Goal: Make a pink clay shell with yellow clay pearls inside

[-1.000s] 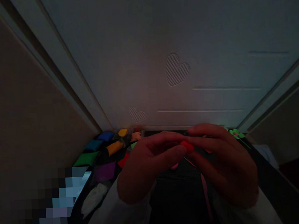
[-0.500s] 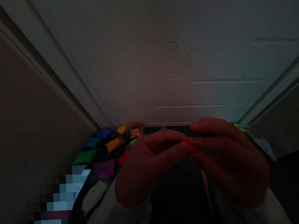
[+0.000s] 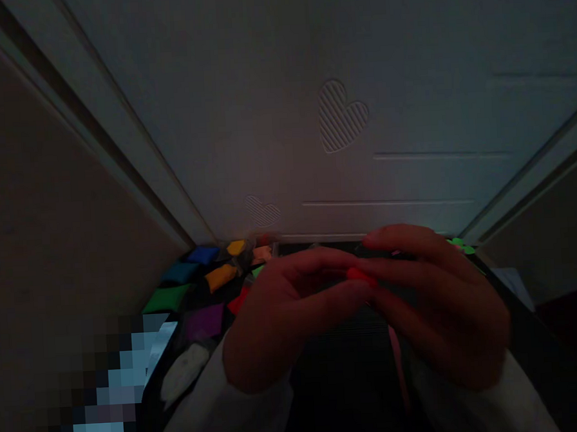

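A small piece of bright red modelling clay [image 3: 361, 276] sits between the fingertips of both hands, above the dark table. My left hand [image 3: 293, 306] pinches it between thumb and fingers from the left. From the right, my right hand [image 3: 433, 299] grips the same piece with thumb and finger, its upper finger held apart. The fingers cover part of the clay. Below, near my right wrist, a thin pink stick-like thing [image 3: 397, 365] lies on the table. The scene is dim.
Packets of coloured clay lie at the left: green [image 3: 167, 299], blue [image 3: 203, 254], orange [image 3: 221, 277], purple [image 3: 205, 321] and white [image 3: 185, 371]. A bright green shape [image 3: 459, 244] is at the back right. A pale panel with embossed hearts [image 3: 344, 116] stands behind.
Both hands stay on the red clay. More of the clay shows between the fingertips, and my right hand has shifted slightly left. The camera view has moved a little.
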`<state>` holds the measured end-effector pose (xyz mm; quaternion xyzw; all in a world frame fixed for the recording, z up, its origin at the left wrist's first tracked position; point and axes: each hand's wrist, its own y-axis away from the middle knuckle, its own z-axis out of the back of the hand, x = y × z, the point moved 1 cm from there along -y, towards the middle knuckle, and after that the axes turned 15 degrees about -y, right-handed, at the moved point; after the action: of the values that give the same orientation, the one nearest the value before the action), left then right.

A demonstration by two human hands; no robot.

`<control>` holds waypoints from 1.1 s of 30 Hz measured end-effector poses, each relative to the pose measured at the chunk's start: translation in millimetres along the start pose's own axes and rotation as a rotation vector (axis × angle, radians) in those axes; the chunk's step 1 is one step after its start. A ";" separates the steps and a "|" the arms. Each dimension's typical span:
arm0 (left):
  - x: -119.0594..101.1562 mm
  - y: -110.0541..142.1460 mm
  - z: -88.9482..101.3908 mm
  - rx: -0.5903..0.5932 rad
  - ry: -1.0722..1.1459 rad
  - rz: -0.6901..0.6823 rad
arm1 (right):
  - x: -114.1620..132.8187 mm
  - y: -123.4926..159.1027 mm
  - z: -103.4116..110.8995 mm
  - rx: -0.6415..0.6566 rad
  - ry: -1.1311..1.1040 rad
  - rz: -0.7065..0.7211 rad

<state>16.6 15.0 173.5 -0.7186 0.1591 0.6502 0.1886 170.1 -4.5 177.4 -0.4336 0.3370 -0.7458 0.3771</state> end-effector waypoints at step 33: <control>29.9 -24.0 -13.1 0.131 0.527 0.061 | -23.7 6.5 -3.7 -0.083 -0.007 -0.139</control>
<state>42.6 30.3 146.4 -0.8442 0.2659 0.4344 0.1669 176.6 13.2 161.3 -0.4741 0.3354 -0.7539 0.3072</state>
